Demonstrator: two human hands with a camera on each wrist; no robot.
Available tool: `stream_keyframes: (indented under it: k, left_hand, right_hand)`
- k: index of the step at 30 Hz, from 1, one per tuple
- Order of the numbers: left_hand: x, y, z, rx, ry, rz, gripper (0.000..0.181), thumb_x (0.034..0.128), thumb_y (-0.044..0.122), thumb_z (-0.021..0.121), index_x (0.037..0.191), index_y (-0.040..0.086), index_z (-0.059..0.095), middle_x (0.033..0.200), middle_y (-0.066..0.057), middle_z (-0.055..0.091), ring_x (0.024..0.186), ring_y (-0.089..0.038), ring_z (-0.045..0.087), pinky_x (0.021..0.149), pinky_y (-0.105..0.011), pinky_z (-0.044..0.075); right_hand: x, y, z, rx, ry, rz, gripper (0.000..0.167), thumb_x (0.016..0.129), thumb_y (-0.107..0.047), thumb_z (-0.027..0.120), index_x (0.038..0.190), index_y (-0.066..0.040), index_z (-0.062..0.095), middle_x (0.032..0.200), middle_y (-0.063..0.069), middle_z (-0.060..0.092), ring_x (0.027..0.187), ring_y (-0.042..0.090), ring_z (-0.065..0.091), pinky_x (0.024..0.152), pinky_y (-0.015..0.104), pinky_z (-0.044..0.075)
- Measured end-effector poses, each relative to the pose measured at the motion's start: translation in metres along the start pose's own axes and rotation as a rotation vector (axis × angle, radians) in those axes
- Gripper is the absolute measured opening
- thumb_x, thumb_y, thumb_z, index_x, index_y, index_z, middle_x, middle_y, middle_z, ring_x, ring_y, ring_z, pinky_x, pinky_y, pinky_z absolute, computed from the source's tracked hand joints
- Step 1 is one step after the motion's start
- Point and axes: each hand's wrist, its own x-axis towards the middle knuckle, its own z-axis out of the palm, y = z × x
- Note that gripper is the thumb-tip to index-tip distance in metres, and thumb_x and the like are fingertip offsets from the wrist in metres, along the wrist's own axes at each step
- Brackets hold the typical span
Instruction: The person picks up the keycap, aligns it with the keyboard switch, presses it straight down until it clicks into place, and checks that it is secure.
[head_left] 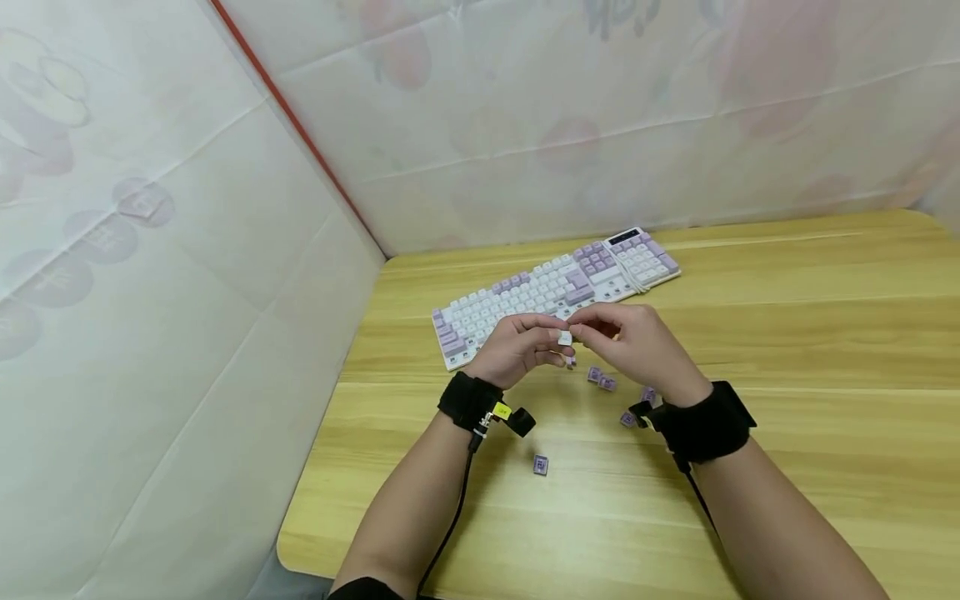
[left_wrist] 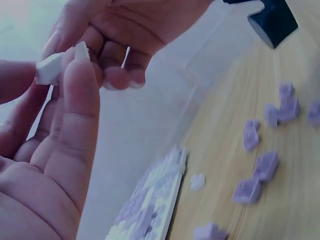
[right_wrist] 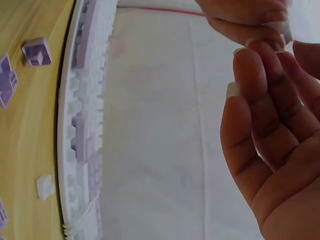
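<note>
Two-handed pinch: left hand (head_left: pixel 516 350) and right hand (head_left: pixel 641 346) grip white keycap (head_left: pixel 565 338) between them, above bench (head_left: pixel 817 358)
Apparent step: orienting it; next move likely requires one hand to release; purple keycaps (head_left: pixel 540 465) lie below, keyboard (head_left: pixel 517 302) beyond

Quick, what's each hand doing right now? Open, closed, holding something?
Left hand: closed, pinching a white keycap.
Right hand: right at the white keycap; can't tell whether it's gripping too.

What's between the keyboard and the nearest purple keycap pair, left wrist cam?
A loose white piece, apparently a keycap, on the table; left wrist view shows it.
</note>
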Motion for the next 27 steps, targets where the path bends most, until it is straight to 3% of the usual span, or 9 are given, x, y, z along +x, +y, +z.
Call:
stream_keyframes:
  k: [6, 12, 20, 27]
  left_hand:
    - [0.000, -0.009, 0.009, -0.044, -0.010, 0.080, 0.027, 0.1001, -0.001, 0.047, 0.099, 0.012, 0.071, 0.087, -0.004, 0.073, 0.077, -0.014, 0.071, 0.072, -0.028, 0.058]
    - [0.007, -0.025, 0.020, -0.086, -0.036, 0.116, 0.019, 0.0987, 0.002, 0.053, 0.099, 0.013, 0.069, 0.086, 0.000, 0.071, 0.078, -0.012, 0.070, 0.072, -0.026, 0.057]
    - [0.018, -0.027, 0.026, -0.092, -0.027, 0.118, 0.028, 0.1003, -0.004, 0.045, 0.096, 0.014, 0.067, 0.084, 0.002, 0.070, 0.076, -0.010, 0.068, 0.069, -0.026, 0.055]
    - [0.017, -0.028, 0.021, -0.102, 0.008, 0.139, 0.028, 0.1022, -0.001, 0.044, 0.096, 0.014, 0.067, 0.079, 0.002, 0.068, 0.071, -0.009, 0.065, 0.067, -0.025, 0.053]
  right_hand:
    - [-0.003, -0.004, -0.007, 0.009, -0.030, -0.073, 0.018, 0.093, -0.015, 0.068, 0.111, -0.016, 0.072, 0.085, -0.007, 0.070, 0.074, 0.005, 0.061, 0.066, 0.023, 0.051]
    - [-0.010, 0.002, -0.020, 0.014, -0.092, -0.074, 0.025, 0.090, -0.016, 0.073, 0.114, -0.021, 0.072, 0.083, -0.012, 0.067, 0.075, 0.005, 0.060, 0.068, 0.022, 0.050]
    - [-0.014, 0.005, -0.021, -0.015, -0.007, -0.072, 0.028, 0.085, -0.016, 0.078, 0.111, -0.024, 0.074, 0.082, -0.014, 0.066, 0.074, 0.004, 0.058, 0.067, 0.018, 0.048]
    - [-0.009, 0.002, -0.016, -0.041, 0.017, -0.158, 0.027, 0.084, -0.011, 0.078, 0.109, -0.023, 0.075, 0.090, -0.015, 0.069, 0.075, 0.001, 0.059, 0.069, 0.017, 0.049]
